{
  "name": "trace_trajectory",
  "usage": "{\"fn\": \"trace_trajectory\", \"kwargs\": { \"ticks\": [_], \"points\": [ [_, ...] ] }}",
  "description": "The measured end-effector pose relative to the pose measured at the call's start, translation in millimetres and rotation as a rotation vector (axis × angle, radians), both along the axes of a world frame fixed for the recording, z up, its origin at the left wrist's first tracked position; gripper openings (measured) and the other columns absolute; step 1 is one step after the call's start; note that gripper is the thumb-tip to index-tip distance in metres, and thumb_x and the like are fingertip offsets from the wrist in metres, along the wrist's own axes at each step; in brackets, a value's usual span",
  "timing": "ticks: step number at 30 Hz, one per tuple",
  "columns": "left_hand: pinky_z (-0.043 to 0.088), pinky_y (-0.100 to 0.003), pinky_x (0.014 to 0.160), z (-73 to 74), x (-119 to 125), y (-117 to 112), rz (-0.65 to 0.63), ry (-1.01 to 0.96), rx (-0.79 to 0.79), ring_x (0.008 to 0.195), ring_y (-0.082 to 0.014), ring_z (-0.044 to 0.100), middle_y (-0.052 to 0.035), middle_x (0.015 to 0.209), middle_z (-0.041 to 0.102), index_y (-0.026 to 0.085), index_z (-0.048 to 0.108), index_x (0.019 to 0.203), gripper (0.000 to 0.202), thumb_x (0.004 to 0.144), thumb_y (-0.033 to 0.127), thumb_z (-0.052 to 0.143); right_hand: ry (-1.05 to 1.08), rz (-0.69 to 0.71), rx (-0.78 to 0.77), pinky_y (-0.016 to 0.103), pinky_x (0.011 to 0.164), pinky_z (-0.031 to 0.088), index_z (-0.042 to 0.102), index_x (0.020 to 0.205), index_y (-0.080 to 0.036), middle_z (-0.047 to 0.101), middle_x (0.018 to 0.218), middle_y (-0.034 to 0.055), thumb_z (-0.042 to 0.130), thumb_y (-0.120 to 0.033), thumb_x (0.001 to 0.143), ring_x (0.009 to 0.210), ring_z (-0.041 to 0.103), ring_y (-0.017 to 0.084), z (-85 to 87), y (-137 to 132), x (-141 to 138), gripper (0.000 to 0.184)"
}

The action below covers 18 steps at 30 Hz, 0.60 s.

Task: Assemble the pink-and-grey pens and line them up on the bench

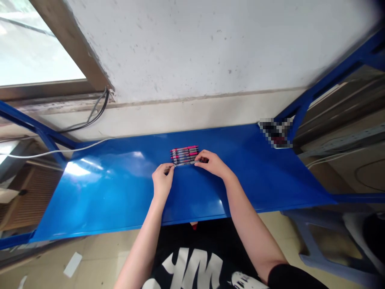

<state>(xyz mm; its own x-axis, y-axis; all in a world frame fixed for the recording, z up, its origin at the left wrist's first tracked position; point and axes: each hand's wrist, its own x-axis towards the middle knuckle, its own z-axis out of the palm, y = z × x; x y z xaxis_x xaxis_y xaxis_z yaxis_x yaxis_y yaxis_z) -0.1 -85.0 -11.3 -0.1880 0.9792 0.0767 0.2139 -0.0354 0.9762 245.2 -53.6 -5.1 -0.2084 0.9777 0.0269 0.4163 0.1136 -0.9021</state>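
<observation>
Several pens (184, 151) lie side by side in a stack of rows on the blue shelf top, some with pink ends and grips, others dark. Along the near side of this group is one pen (184, 163), its two ends between my hands. My left hand (163, 176) pinches its left end between thumb and fingers. At the right end, my right hand (211, 162) grips it the same way, with the fingers close to the other pens. The fingertips partly cover the pen's ends.
The blue metal surface (120, 192) runs between blue frame posts. A blurred-out item (276, 132) sits at its back right corner. A white cable (54, 152) crosses the left end. A grey stool (327, 245) stands below right; a wall (195, 48) rises behind.
</observation>
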Motion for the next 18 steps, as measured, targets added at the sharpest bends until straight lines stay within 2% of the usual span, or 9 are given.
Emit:
{"fn": "trace_trajectory", "kwargs": {
  "ticks": [5, 10, 18],
  "points": [
    [0.054, -0.03, 0.077, 3.5, 3, 1, -0.037, -0.052, -0.033, 0.075, -0.0191, 0.063, -0.0055, 0.089, 0.071, 0.023, 0.079, 0.079, 0.013, 0.077, 0.01, 0.078, -0.095, 0.003, 0.031, 0.036, 0.083, 0.052, 0.072, 0.086, -0.023, 0.067, 0.093, 0.0026, 0.075, -0.023, 0.082, 0.086, 0.065, 0.02, -3.6, 3, 1, 0.006],
    [0.048, -0.027, 0.067, 4.1, 11, 2, -0.003, -0.189, -0.056, 0.063, -0.0152, 0.051, -0.0048, 0.086, 0.065, 0.021, 0.076, 0.074, 0.017, 0.076, 0.003, 0.076, -0.202, 0.002, 0.087, 0.036, 0.083, 0.05, 0.068, 0.081, -0.022, 0.063, 0.091, 0.0029, 0.073, -0.018, 0.082, 0.088, 0.062, 0.021, -5.1, 4, 0, 0.007],
    [0.043, -0.027, 0.071, 2.9, 14, 5, -0.003, -0.05, -0.023, 0.066, -0.0162, 0.047, -0.0032, 0.085, 0.06, 0.022, 0.075, 0.074, 0.021, 0.075, 0.001, 0.074, -0.235, -0.058, 0.115, 0.044, 0.098, 0.048, 0.066, 0.087, -0.023, 0.06, 0.1, 0.0053, 0.074, -0.022, 0.082, 0.105, 0.059, 0.027, -8.9, 4, -2, 0.01]
  ]
}}
